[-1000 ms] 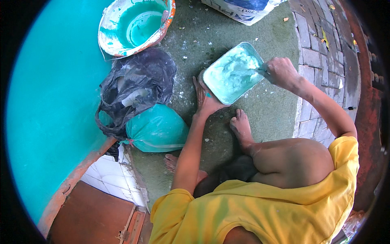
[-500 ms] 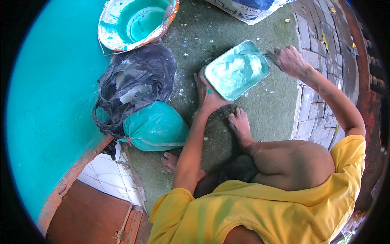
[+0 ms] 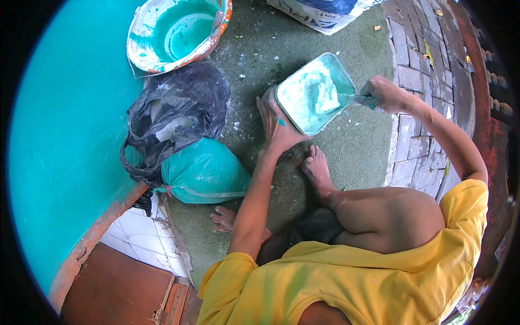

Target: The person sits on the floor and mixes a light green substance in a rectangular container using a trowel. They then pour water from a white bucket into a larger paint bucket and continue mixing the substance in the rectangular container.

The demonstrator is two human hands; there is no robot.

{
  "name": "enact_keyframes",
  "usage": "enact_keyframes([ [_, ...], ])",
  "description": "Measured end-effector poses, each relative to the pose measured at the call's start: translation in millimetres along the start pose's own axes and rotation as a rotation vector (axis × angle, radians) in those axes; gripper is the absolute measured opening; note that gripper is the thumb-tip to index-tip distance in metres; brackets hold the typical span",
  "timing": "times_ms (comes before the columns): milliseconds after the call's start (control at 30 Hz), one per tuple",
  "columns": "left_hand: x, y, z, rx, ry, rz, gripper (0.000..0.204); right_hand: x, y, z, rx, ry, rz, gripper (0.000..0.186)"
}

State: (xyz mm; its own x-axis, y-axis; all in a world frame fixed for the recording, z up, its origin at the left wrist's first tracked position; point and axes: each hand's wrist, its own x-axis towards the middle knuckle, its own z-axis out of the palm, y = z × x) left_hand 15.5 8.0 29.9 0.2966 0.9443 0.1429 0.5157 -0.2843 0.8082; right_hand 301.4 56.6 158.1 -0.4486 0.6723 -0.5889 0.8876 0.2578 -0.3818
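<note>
My left hand (image 3: 274, 122) grips the left side and near edge of a rectangular tub (image 3: 290, 105), which holds pale mint-white paste (image 3: 319, 89). My right hand (image 3: 387, 95) is closed on a teal-smeared scraper (image 3: 357, 100), whose working end dips into the paste at the tub's right side. A black plastic bag (image 3: 173, 103) and a tied teal sack (image 3: 208, 176) lie just left of my left forearm. My bare foot (image 3: 319, 173) is below the tub.
A paint-streaked bucket (image 3: 142, 46) with teal liquid stands at the upper left, and a printed white-and-blue sack (image 3: 325, 19) at the top. A turquoise wall (image 3: 59, 135) runs along the left, with white tiles (image 3: 135, 238) below. Grey pavers (image 3: 411, 151) border the concrete on the right.
My right hand rose rightward with the scraper, then came down and slightly left into the tub. The paste now sits in a lump toward the tub's middle. My left hand stayed on the tub.
</note>
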Motion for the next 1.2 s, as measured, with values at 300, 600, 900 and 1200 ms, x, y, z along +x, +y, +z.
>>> enact_keyframes([
  [300, -5.1, -7.1, 1.5, -0.073, -0.030, -0.020, 0.129, 7.3, -11.9, 17.5, 0.198, 0.025, -0.087, 0.024],
  [600, -17.1, -28.8, -1.5, 0.014, -0.089, -0.028, 0.134, -5.2, -32.0, 2.9, 0.351, -0.009, 0.066, 0.023],
  [900, -24.0, -37.9, 7.9, -0.011, -0.117, -0.121, 0.134, 29.3, -19.5, 27.0, 0.076, 0.281, -0.279, 0.032],
  [1200, -19.2, -32.4, -1.2, 0.033, -0.131, -0.093, 0.137, 39.9, -21.5, 23.8, -0.235, 0.309, 0.125, 0.036],
])
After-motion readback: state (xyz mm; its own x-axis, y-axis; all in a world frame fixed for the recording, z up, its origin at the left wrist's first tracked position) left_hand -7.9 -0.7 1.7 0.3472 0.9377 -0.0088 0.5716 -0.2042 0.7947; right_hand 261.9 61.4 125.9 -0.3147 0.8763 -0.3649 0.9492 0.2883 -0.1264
